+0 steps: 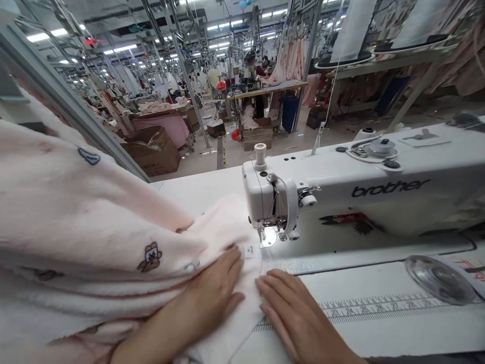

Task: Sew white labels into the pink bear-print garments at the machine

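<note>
A pale pink fleece garment [83, 212] with small bear prints is heaped over the left of the sewing table and reaches under the needle. My left hand [212, 288] lies flat on the fabric, fingers stretched toward a small white label [250, 251] just before the presser foot [270, 236]. My right hand [291, 308] rests flat beside it at the fabric's right edge, fingers pointing toward the needle. Neither hand grips anything. The white Brother sewing machine [379, 197] stands behind both hands.
A printed ruler strip [379, 306] runs along the white table [379, 328]. A round clear dish [439, 278] sits at the right. Red snips [346, 219] lie against the machine body. Beyond are cardboard boxes [153, 149], other sewing stations and hanging garments.
</note>
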The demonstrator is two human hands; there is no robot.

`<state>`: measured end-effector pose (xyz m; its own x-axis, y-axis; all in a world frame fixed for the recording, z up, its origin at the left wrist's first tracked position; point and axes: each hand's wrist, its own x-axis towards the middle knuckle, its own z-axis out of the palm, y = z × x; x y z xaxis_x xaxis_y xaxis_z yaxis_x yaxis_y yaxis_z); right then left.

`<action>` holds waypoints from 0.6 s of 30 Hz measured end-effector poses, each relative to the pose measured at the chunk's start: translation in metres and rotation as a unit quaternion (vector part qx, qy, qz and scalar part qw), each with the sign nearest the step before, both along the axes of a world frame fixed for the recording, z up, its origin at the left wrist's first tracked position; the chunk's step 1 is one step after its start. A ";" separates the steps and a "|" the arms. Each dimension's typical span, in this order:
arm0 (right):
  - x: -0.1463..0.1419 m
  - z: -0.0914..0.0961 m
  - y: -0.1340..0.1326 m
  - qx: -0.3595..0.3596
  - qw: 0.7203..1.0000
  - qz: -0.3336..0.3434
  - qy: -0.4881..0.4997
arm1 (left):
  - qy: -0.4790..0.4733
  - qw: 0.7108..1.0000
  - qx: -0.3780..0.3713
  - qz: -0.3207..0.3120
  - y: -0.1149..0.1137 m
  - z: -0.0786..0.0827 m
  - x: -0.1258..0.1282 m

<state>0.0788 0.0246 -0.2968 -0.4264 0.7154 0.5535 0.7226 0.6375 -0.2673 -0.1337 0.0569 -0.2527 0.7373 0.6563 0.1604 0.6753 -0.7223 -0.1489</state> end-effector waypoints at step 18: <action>-0.030 -0.020 0.009 0.002 0.991 -0.061 -0.116 | -0.061 0.995 -0.022 0.080 -0.037 -0.018 0.006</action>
<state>0.0484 0.0333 -0.3167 -0.4528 0.7672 0.4543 0.8362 0.5422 -0.0822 -0.1277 0.0203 -0.2710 0.5996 0.7718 0.2117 0.7932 -0.6082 -0.0295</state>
